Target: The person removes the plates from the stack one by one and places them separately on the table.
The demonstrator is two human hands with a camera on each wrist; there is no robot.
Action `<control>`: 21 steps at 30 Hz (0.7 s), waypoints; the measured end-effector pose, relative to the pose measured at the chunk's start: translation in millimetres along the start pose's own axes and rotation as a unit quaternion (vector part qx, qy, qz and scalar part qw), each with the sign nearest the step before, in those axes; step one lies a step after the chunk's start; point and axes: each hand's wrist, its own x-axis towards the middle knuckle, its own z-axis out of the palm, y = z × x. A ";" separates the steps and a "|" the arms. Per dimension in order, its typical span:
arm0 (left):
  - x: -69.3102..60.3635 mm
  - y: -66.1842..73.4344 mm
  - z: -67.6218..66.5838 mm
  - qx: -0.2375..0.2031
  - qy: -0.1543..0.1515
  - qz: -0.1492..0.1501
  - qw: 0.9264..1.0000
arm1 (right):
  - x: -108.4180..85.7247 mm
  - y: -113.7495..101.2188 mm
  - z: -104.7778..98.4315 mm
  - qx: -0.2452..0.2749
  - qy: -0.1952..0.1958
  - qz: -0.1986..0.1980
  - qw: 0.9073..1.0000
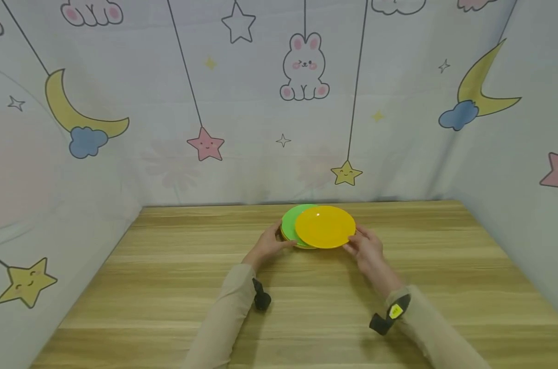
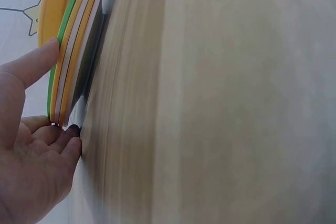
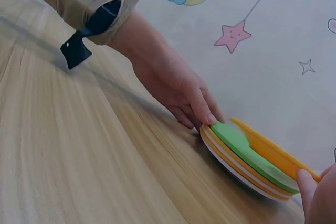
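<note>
Near the table's back edge, a yellow plate (image 1: pixel 326 227) tilts over a stack of several plates (image 2: pixel 69 66), overlapping its right part. A green plate (image 1: pixel 290 224) tops the stack, with orange and pale rims showing below it in both wrist views. My left hand (image 1: pixel 266 246) grips the stack's left edge, thumb on the green rim and fingers at the side and underneath. On the right, my right hand (image 1: pixel 370 251) pinches the yellow plate's edge between thumb and fingers. In the right wrist view only part of the right hand (image 3: pixel 321 198) shows.
The wooden table (image 1: pixel 306 318) spreads in front of the plates. A pale curtain (image 1: pixel 260 102) printed with stars, moons and a rabbit hangs behind it and at both sides. Each wrist wears a black strap mount (image 1: pixel 260 297).
</note>
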 end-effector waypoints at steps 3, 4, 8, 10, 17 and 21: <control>0.7 -1.0 -0.1 -0.002 -0.001 -0.004 1.000 | -3.3 0.1 0.4 0.010 0.016 -0.001 1.000; 1.0 -1.4 -0.1 -0.002 -0.001 -0.005 1.000 | -4.0 -0.1 0.1 0.014 0.022 -0.002 1.000; 1.8 -2.7 0.0 0.001 -0.001 -0.008 1.000 | -6.2 -1.5 -1.5 0.026 0.043 -0.005 0.999; 2.0 -2.9 0.0 0.002 -0.001 -0.012 1.000 | -6.3 -2.6 -3.3 0.031 0.051 -0.007 0.998; 2.6 -2.9 0.4 -0.003 -0.001 -0.020 1.000 | -7.2 -8.6 -10.0 0.048 0.058 -0.012 0.997; 2.6 -2.7 0.3 -0.005 -0.002 -0.023 1.000 | -7.4 -11.9 -14.2 0.052 0.060 -0.014 0.997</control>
